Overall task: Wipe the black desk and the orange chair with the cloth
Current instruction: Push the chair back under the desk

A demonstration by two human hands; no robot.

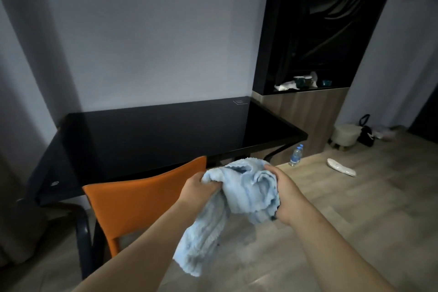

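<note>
Both hands grip one light blue cloth (246,187) in the air, just right of the orange chair (139,204) tucked at the black desk (166,133). The left hand (201,188) curls its fingers round a bunched fold, a long tail hanging below. The right hand (284,193) clasps the cloth's other side, thumb on top.

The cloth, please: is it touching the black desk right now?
No, both hands hold the cloth in the air, short of the black desk.
</note>
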